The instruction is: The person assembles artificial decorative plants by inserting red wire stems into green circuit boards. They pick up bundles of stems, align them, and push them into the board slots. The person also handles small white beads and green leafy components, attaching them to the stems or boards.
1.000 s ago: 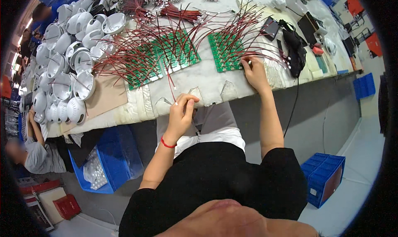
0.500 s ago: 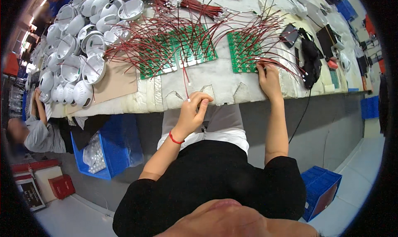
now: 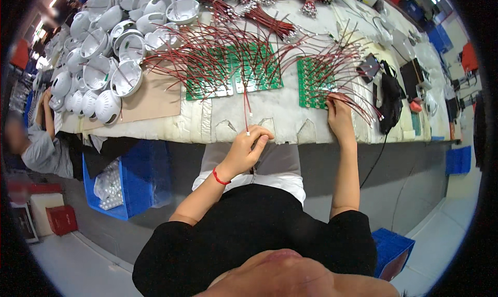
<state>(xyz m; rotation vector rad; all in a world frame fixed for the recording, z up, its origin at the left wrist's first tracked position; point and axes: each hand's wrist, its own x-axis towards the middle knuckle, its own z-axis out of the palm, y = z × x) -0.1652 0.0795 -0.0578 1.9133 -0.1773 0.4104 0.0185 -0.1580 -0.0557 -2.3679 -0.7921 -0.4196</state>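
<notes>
My left hand [image 3: 246, 152] is curled at the table's front edge, thumb against the bent fingers; whatever they hold is hidden. A white connector [image 3: 248, 133] on a red-and-black wire [image 3: 246, 112] meets the hand near its knuckles. That wire runs down from the left pair of green circuit boards [image 3: 210, 91], whose tops are covered by many such wires. Farther right, my right hand [image 3: 340, 121] pinches at the lower right corner of another green circuit board [image 3: 306, 84]. Red-and-black wires [image 3: 358, 100] fan out past its fingertips, so exactly what they grip cannot be made out.
White plastic domed housings [image 3: 127, 79] are heaped at the left beside brown cardboard [image 3: 155, 102]. Bundled wires [image 3: 270, 23] lie at the back. A black cabled object [image 3: 391, 97] and a dark phone-like slab [image 3: 369, 68] sit at the right. Blue crates [image 3: 127, 193] stand below; a co-worker [image 3: 46, 151] is at far left.
The whole view has shifted, so the table and boards appear farther right and lower. Both hands keep about the same pose and place against the boards and wires.
</notes>
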